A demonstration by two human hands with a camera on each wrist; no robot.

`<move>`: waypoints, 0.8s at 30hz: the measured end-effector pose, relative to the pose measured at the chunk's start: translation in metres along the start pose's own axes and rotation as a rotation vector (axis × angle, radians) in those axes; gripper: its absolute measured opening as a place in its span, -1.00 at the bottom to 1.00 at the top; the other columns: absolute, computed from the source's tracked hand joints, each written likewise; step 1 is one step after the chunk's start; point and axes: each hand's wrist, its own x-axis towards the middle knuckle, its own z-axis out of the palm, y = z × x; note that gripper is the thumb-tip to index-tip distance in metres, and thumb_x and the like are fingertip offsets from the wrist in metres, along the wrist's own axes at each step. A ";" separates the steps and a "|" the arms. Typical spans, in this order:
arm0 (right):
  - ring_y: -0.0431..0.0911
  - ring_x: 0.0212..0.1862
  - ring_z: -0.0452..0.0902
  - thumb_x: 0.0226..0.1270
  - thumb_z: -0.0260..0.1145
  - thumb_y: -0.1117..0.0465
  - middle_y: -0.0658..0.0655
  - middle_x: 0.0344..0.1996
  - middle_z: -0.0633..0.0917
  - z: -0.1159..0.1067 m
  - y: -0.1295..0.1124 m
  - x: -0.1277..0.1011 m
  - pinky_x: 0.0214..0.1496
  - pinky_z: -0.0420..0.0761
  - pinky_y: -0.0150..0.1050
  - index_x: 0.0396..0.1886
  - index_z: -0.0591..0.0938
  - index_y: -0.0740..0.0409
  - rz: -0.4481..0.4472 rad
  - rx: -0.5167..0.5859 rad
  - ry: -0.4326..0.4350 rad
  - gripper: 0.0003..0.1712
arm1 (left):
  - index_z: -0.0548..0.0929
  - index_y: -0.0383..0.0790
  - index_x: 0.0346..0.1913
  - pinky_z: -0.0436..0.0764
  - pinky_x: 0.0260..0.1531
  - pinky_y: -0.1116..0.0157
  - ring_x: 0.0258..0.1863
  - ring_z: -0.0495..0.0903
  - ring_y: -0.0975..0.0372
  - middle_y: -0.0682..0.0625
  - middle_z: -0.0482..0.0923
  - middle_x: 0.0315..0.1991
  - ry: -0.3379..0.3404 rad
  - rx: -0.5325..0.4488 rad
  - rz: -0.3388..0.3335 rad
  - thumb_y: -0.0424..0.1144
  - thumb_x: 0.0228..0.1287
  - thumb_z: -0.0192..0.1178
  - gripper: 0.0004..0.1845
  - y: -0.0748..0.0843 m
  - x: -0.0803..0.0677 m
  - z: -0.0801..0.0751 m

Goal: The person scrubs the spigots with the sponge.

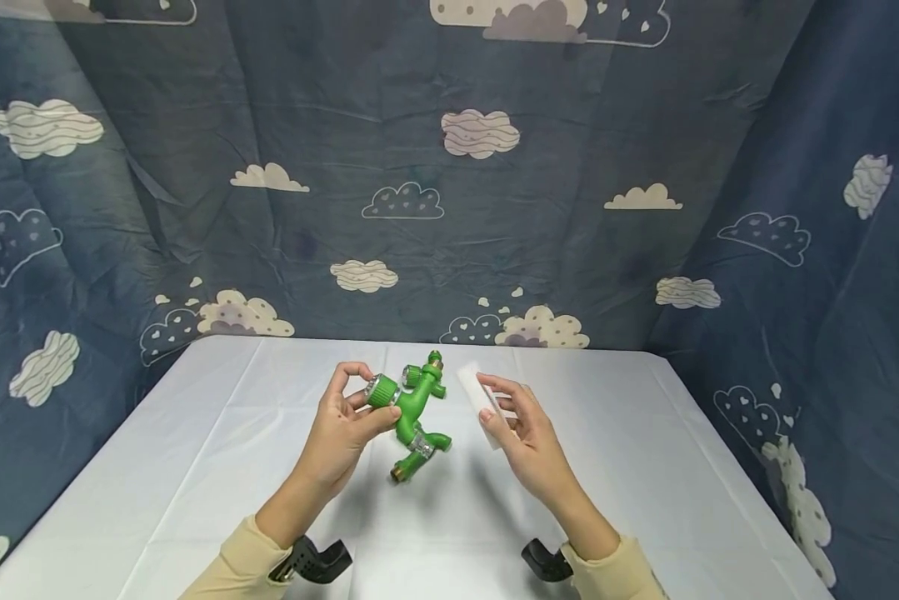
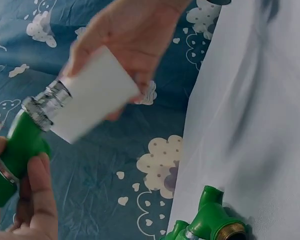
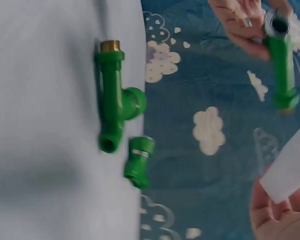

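My left hand (image 1: 337, 429) holds a green tap (image 1: 382, 391) with a chrome collar, pinching it between thumb and fingers above the table. In my right hand (image 1: 527, 437) is a white rectangular block (image 1: 473, 392) resembling a sponge, gripped by its sides. The left wrist view has the block (image 2: 97, 95) overlapping the chrome end of the held tap (image 2: 27, 140). A larger green tap (image 3: 110, 90) with a brass thread lies on the table, and a smaller green tap (image 3: 139, 160) lies beyond it.
A white cloth covers the table (image 1: 606, 467). Dark blue fabric (image 1: 531, 233) printed with clouds hangs behind it and at both sides. Black wrist devices (image 1: 322, 560) sit at the beige sleeves (image 1: 242, 558).
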 end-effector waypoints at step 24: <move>0.05 0.19 0.57 0.44 0.48 0.24 0.28 0.34 0.50 0.006 0.003 -0.004 -0.03 0.72 -0.14 0.34 0.67 -0.19 -0.335 -0.427 0.060 -0.47 | 0.45 -0.11 0.08 0.84 -0.14 0.32 -0.21 0.78 0.28 0.01 0.67 -0.12 -0.056 0.078 0.132 -0.60 0.27 0.39 -0.52 0.006 -0.008 0.008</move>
